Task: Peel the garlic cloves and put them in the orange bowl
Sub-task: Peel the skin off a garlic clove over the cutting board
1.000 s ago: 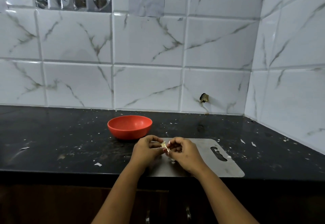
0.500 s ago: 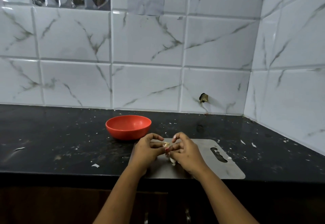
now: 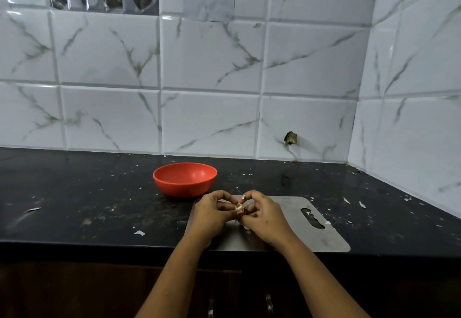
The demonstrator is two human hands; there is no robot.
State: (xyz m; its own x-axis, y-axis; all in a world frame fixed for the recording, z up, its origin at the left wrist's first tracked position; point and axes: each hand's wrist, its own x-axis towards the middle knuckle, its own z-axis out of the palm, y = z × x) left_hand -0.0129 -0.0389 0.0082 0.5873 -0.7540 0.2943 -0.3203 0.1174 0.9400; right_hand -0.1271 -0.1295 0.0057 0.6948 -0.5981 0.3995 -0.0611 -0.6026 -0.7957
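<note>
A small pale garlic clove (image 3: 239, 206) is pinched between the fingertips of both hands, just above a steel cutting board (image 3: 294, 233). My left hand (image 3: 212, 215) holds it from the left with curled fingers. My right hand (image 3: 264, 215) pinches it from the right, its nails at the skin. The orange bowl (image 3: 184, 179) stands on the black counter just behind my left hand; its inside looks bare. Something pale (image 3: 245, 226), garlic or skin, lies on the board under my right hand, mostly hidden.
The black counter (image 3: 74, 205) is strewn with several white flecks of skin, one larger flake (image 3: 139, 233) near the front edge. The board has a handle slot (image 3: 313, 218) on its right. Tiled walls close the back and right side.
Both hands have stayed together over the board, working the clove; the fingers have shifted slightly around it. The bowl and board have not moved on the counter.
</note>
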